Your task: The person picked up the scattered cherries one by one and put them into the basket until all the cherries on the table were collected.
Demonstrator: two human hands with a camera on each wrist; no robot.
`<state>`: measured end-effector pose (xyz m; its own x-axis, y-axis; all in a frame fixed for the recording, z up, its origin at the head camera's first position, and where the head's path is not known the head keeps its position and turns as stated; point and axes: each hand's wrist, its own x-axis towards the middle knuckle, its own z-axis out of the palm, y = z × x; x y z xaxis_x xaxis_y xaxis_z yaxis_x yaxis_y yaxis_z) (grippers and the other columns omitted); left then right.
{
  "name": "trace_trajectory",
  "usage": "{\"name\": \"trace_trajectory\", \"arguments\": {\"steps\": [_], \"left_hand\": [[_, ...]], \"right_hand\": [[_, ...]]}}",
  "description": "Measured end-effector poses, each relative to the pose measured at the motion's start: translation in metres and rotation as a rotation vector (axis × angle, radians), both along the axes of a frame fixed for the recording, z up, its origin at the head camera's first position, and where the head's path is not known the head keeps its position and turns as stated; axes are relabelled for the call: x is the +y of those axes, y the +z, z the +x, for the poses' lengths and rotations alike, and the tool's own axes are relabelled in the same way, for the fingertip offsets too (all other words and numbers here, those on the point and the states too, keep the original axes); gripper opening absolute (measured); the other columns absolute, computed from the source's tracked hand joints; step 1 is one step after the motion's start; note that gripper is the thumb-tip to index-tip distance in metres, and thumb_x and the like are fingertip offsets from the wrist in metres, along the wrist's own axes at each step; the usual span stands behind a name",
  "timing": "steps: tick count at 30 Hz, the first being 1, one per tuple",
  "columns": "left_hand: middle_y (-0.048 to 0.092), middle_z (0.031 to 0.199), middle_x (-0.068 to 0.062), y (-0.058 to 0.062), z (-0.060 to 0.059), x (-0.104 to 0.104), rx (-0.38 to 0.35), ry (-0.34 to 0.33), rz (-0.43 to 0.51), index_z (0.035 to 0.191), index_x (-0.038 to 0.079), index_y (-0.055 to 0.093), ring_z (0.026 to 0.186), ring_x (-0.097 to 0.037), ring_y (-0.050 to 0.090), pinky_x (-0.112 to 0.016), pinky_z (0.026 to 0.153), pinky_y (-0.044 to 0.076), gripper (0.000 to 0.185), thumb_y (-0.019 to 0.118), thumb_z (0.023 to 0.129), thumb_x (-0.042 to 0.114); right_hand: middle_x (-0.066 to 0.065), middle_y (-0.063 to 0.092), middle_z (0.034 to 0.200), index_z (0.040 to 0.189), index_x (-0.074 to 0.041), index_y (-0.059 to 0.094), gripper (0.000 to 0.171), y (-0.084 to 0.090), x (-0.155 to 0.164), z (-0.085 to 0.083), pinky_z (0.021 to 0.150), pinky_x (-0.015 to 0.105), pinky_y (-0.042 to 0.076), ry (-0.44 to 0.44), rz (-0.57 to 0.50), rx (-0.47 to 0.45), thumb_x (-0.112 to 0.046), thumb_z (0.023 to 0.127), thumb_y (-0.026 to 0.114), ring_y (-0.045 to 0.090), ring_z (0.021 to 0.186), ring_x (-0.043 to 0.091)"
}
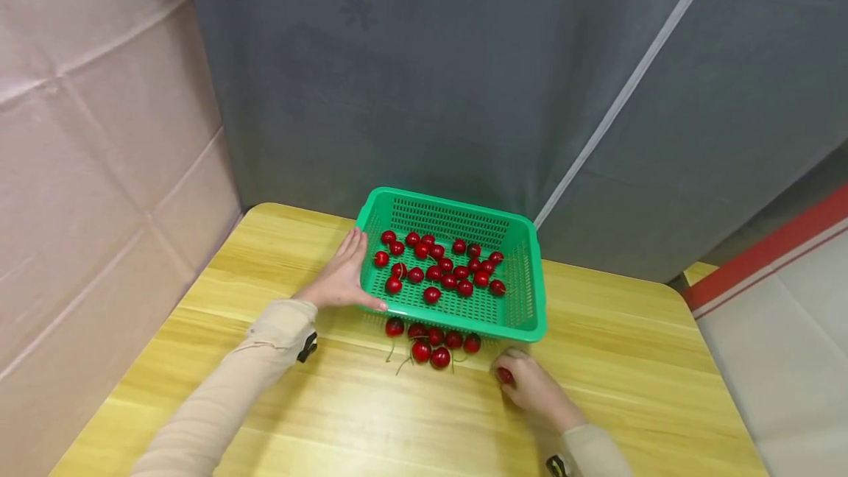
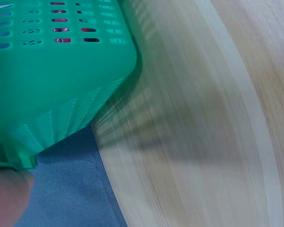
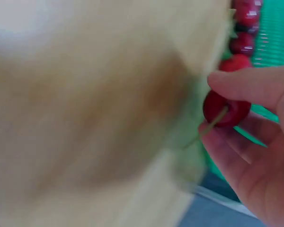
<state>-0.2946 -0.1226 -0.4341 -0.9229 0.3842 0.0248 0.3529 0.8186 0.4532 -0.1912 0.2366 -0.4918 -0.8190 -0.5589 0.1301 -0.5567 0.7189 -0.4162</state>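
A green plastic basket (image 1: 525, 333) with slotted walls stands on the table, with several red cherries (image 1: 432, 294) spread over its floor. At its front left corner my left hand (image 1: 343, 278) rests on the rim, fingers extended along the left side and thumb on the front edge. In the left wrist view only part of that hand (image 2: 8, 196) shows, touching the basket's rim (image 2: 19, 158). My right hand (image 3: 255, 137) pinches one dark red cherry (image 3: 213, 108) by its body between thumb and fingers, its green stem sticking out. This hand is just off the basket's front right corner.
More stemmed cherries (image 1: 440, 358) lie bunched on the wooden table (image 1: 358, 418) against the basket's front. A grey curtain (image 1: 397, 79) hangs behind the table, and a pale fabric wall (image 1: 99, 168) stands on the left.
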Motion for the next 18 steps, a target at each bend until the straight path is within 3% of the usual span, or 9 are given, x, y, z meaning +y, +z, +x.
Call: {"name": "trace_trajectory", "arguments": {"steps": [4, 9, 13, 18], "left_hand": [[-0.011, 0.149, -0.022, 0.0, 0.0, 0.001, -0.007, 0.0, -0.005, 0.142, -0.006, -0.003, 0.137, -0.03, -0.012, -0.044, 0.111, 0.006, 0.143, 0.07, 0.048, 0.073], [-0.011, 0.149, -0.022, 0.002, 0.001, 0.0, -0.007, 0.001, -0.013, 0.142, -0.006, -0.003, 0.137, -0.03, -0.013, -0.044, 0.111, 0.006, 0.142, 0.071, 0.049, 0.072], [-0.01, 0.149, -0.023, 0.002, 0.001, 0.0, -0.007, -0.004, -0.009, 0.142, -0.007, -0.002, 0.137, -0.03, -0.012, -0.044, 0.111, 0.006, 0.142, 0.071, 0.049, 0.072], [-0.01, 0.148, -0.023, 0.001, 0.0, 0.001, 0.002, -0.004, -0.011, 0.141, -0.007, -0.002, 0.138, -0.032, -0.011, -0.044, 0.111, 0.007, 0.142, 0.071, 0.048, 0.072]], "right_hand": [[-0.001, 0.056, 0.083, 0.086, -0.002, 0.065, 0.026, 0.024, -0.002, 0.001, 0.064, 0.02, 0.05, 0.118, -0.032, 0.028, 0.01, 0.064, 0.07, 0.053, 0.075, 0.009], [-0.005, 0.051, 0.078, 0.087, -0.005, 0.064, 0.023, 0.068, -0.01, 0.0, 0.058, 0.014, 0.044, 0.263, -0.064, 0.05, 0.007, 0.068, 0.07, 0.045, 0.07, 0.003], [-0.004, 0.053, 0.082, 0.091, -0.008, 0.063, 0.026, 0.101, -0.015, -0.007, 0.061, 0.014, 0.047, 0.301, -0.081, 0.045, 0.005, 0.07, 0.07, 0.048, 0.073, 0.005], [0.002, 0.058, 0.092, 0.096, -0.005, 0.062, 0.026, 0.129, -0.018, -0.032, 0.066, 0.019, 0.052, 0.289, -0.116, 0.032, 0.003, 0.072, 0.071, 0.055, 0.079, 0.011]]}}
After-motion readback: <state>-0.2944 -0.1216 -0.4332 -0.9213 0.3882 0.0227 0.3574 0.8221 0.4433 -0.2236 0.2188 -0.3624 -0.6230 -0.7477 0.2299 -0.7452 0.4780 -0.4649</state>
